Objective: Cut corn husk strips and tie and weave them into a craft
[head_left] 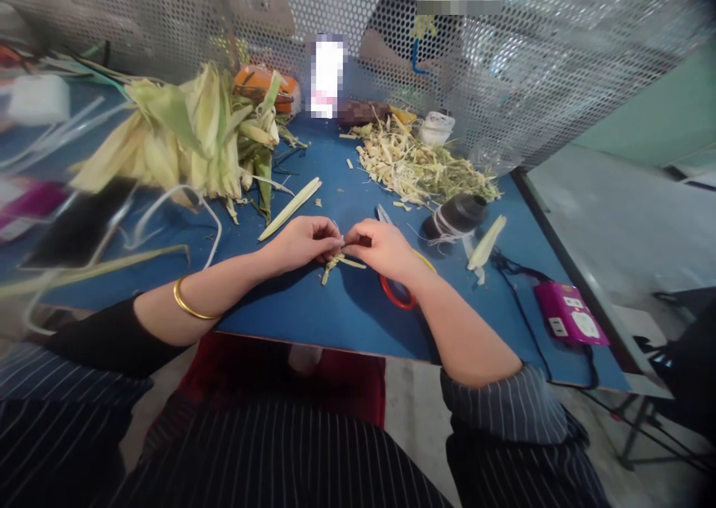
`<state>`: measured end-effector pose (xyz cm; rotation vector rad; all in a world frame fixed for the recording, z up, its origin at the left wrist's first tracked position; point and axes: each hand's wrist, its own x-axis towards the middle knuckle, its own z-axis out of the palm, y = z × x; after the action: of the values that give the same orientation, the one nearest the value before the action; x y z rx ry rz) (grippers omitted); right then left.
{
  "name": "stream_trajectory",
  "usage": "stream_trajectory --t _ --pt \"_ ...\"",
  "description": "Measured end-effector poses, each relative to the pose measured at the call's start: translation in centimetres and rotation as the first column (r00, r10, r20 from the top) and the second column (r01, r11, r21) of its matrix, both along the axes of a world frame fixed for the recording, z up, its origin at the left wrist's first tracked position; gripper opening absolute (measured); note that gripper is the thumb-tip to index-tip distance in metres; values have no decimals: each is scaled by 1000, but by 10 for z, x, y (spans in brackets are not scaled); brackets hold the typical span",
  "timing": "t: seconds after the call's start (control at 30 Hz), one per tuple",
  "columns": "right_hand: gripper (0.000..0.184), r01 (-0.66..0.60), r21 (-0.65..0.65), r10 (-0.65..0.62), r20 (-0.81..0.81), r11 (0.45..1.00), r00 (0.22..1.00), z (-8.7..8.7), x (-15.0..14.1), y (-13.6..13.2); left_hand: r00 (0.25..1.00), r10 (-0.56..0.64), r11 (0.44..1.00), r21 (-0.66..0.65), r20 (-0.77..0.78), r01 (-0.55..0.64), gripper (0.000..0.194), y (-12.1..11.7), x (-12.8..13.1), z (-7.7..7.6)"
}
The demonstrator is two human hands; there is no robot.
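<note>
My left hand [306,241] and my right hand [385,247] meet over the blue table [291,306], fingertips pinched together. Between them is a small knotted piece of corn husk [331,268], its pale ends sticking out below the fingers. Both hands look closed on it, though the fingertips partly hide the grip. Under my right wrist lies a pair of scissors [398,293] with red and yellow handles, blades pointing away. Beyond my left hand rests a loose folded husk strip [291,208]. To the right stands a dark spool of thread [456,215], tipped on its side.
A big bundle of corn husks [195,135] fills the back left, near an orange packet [262,86]. Husk scraps [403,161] are heaped at the back right before a perforated metal screen [503,75]. A purple box [570,314] sits right; a dark phone [81,224] lies left.
</note>
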<state>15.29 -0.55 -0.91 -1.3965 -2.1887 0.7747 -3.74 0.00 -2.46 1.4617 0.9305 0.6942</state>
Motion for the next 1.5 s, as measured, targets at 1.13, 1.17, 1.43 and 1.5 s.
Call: stream_trajectory --t 1.13,1.17,1.43,1.5 --pt "12 -105 -163 27 -420 981 907 -18 -12 6 997 65 998 16 -44 -64 14 5 -2 6" --pt "11 -89 -164 14 -410 983 912 -16 -13 5 996 70 997 24 -51 -69 14 5 -2 6" --pt "5 43 -161 -94 -324 986 941 -13 -13 3 939 220 899 430 -266 -89 9 5 -4 3" --pt "4 51 -141 -91 -290 989 953 -14 -13 3 898 285 831 553 -337 -56 10 3 -5 3"
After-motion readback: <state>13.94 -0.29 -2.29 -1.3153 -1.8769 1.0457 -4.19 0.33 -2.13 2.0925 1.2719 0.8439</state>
